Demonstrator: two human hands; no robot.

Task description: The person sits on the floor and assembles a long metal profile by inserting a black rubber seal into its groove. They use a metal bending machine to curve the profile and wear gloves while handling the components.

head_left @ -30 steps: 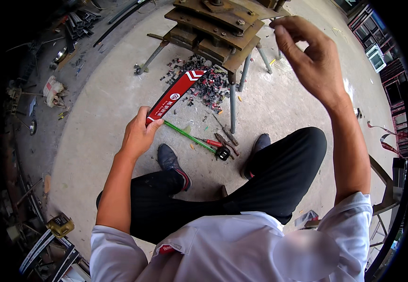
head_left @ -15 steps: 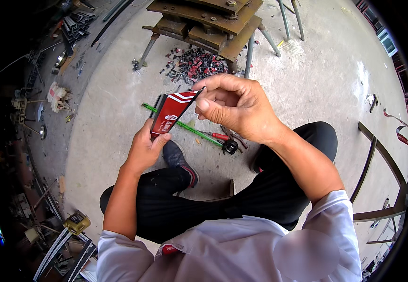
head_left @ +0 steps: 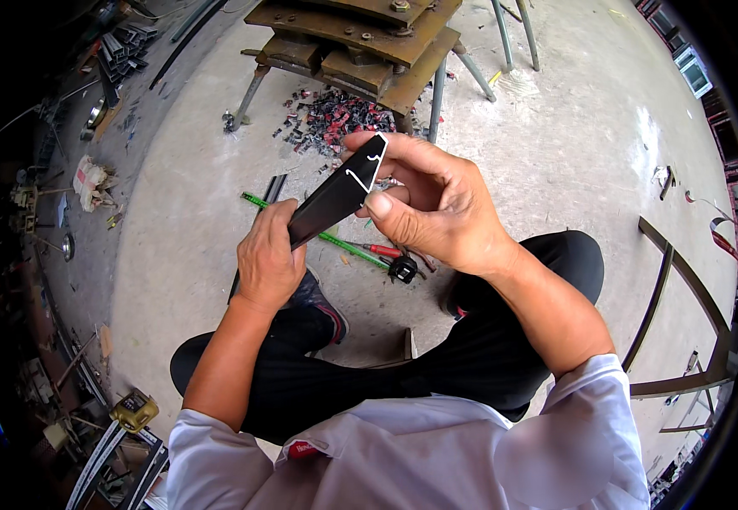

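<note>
A black metal profile strip [head_left: 332, 202] slants up and away between my hands, its pale cut end with small hooked ridges showing. My left hand [head_left: 269, 255] is wrapped round its lower part. My right hand [head_left: 441, 208] has thumb and fingers closed about the cut end. Another dark strip [head_left: 276, 187] shows beyond my left hand; whether that hand touches it I cannot tell. Below on the floor lie a green measuring tape blade [head_left: 348, 246], its black tape case [head_left: 402, 269] and a red-handled tool [head_left: 382, 250].
A heavy brown steel fixture [head_left: 360, 42] on legs stands ahead, with a heap of black and red scraps [head_left: 343, 115] beneath it. Curved metal frames [head_left: 684, 384] lie at the right. Profile offcuts [head_left: 122, 51] and other clutter line the left. A yellow device [head_left: 134, 410] is at lower left.
The strip has been turned over: its red printed face showed before, now its black face and cut end do. My right fingers have closed in on that end.
</note>
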